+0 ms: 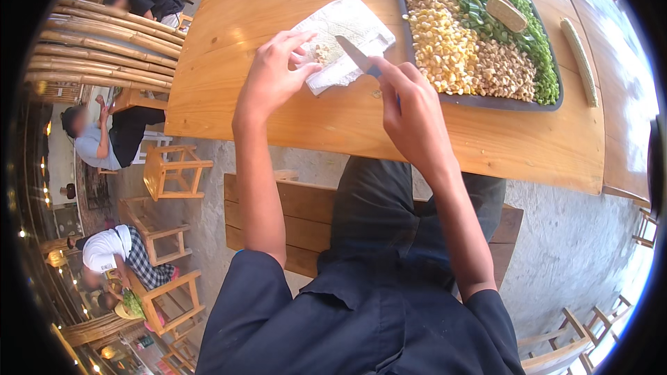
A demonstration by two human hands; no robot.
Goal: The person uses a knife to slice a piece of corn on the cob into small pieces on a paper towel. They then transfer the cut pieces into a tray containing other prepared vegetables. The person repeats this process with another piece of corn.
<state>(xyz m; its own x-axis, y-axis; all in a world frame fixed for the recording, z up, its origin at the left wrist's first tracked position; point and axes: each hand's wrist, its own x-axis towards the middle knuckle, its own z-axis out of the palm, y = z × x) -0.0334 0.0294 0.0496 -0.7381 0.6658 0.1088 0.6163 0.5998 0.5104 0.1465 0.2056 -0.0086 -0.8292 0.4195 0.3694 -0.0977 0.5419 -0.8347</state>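
My right hand (pixel 411 109) grips a knife (pixel 354 54) by its blue handle, the blade pointing up and left over a white folded cloth or paper sheet (pixel 359 21). At the sheet's left side is my left hand (pixel 279 65), thumb and fingers apart; no object shows between them. Small pale chopped pieces (pixel 323 54) lie on the sheet close to those fingertips. Right of the sheet stands a dark tray (pixel 500 104) filled with sections of yellow corn kernels (pixel 443 47), light brown diced pieces (pixel 505 70) and chopped greens (pixel 544 75).
A tan oval object (pixel 506 13) lies on the greens. One bare corn cob (pixel 579 62) rests on the wooden table (pixel 208 99) beyond the tray. Under my legs is a wooden bench (pixel 302 219). Wooden stools (pixel 177 172), bamboo rails (pixel 104 52) and several people are at the left.
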